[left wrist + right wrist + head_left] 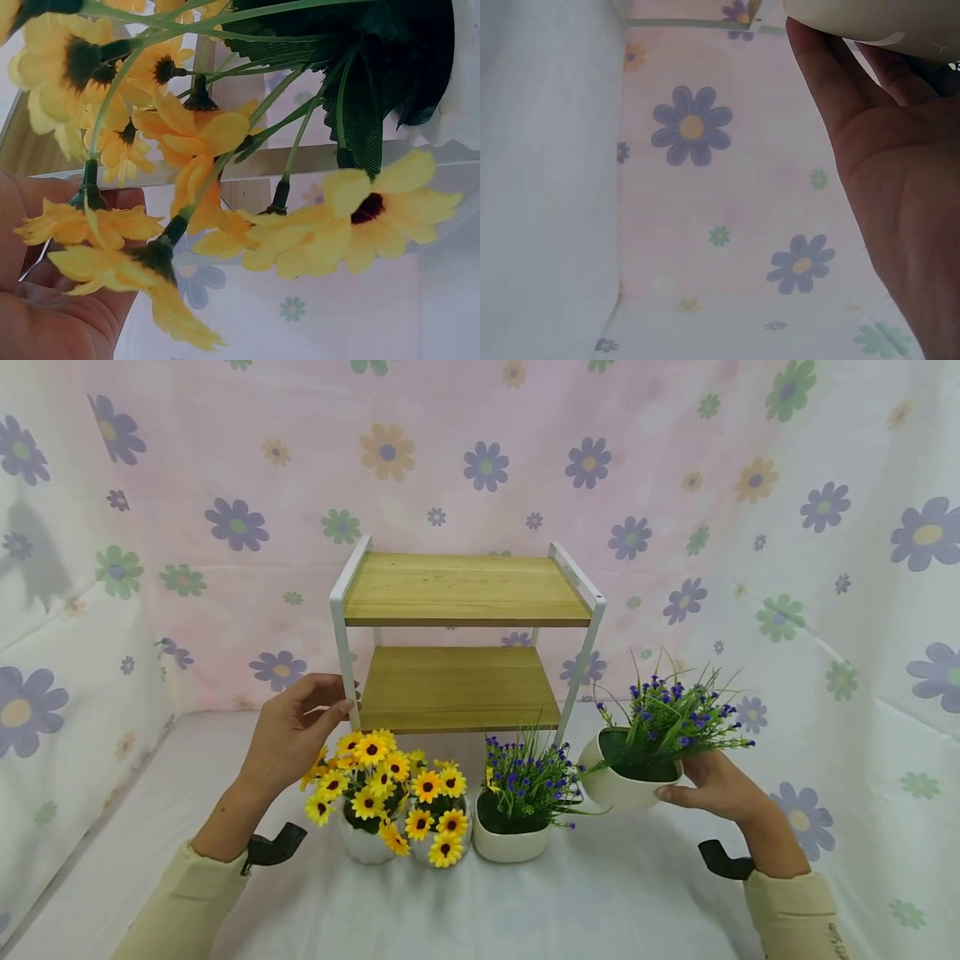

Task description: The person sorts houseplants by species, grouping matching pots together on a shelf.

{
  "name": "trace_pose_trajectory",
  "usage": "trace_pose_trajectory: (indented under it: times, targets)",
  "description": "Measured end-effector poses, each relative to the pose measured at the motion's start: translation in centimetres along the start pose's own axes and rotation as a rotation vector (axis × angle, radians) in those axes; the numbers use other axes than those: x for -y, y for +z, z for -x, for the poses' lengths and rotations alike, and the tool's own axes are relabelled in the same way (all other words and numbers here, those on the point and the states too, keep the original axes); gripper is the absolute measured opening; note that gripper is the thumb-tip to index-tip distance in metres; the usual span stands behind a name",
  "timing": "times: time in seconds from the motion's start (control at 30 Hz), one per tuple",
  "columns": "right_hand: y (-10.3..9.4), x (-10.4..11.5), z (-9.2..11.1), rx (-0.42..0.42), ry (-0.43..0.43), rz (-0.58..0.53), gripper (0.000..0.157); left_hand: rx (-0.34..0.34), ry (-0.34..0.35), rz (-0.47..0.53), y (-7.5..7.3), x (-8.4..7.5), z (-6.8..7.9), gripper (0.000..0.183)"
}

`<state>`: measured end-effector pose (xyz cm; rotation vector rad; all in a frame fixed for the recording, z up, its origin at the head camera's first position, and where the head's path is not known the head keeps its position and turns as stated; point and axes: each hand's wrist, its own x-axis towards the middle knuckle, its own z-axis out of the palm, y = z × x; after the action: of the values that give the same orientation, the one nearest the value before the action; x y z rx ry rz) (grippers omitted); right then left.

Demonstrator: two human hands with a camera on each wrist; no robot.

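A two-tier shelf (pixel 465 589) with wooden boards and a white frame stands at the middle. My left hand (pixel 288 731) pinches its left front post (pixel 342 652), thumb in front and fingertips behind. On the right, my right hand (pixel 716 785) holds a white oval flowerpot (pixel 622 789) of purple flowers and grass, tilted and raised beside the shelf's right leg. The right wrist view shows the fingers (pixel 817 82) under the pot's pale underside (pixel 885 19). Yellow flowers (pixel 300 240) partly cover the left hand (pixel 67 315) in the left wrist view.
In front of the shelf stand two white pots of yellow flowers, a left one (pixel 367 847) and a smaller one (pixel 463 839). Beside them is another white oval pot (pixel 513 846) with purple flowers. Flower-printed cloth (pixel 487 510) hangs behind and at both sides.
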<state>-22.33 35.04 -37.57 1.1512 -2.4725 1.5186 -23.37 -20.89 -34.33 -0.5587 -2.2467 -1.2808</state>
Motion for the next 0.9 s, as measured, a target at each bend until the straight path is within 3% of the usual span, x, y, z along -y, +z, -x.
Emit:
trace_pose_trajectory:
  times: [0.3, 0.53, 0.8, 0.9]
  targets:
    - [-0.4, 2.2, -1.1, -0.025, -0.114, -0.045, 0.106, 0.003, 0.008, 0.015, 0.0, 0.1, 0.0, 0.024]
    - [-0.9, 4.6, -2.5, -0.091, -0.099, 0.048, 0.103, 0.006, 0.015, 0.026, 0.0, 0.2, -0.1, 0.023]
    - [-2.0, 7.8, -5.5, -0.133, -0.174, -0.12, 0.087, 0.002, -0.007, 0.006, 0.2, 0.2, -0.2, 0.024]
    - [-2.4, 8.9, -6.9, -0.136, -0.246, -0.169, 0.088, 0.002, -0.009, 0.009, 0.1, 0.2, -0.1, 0.024]
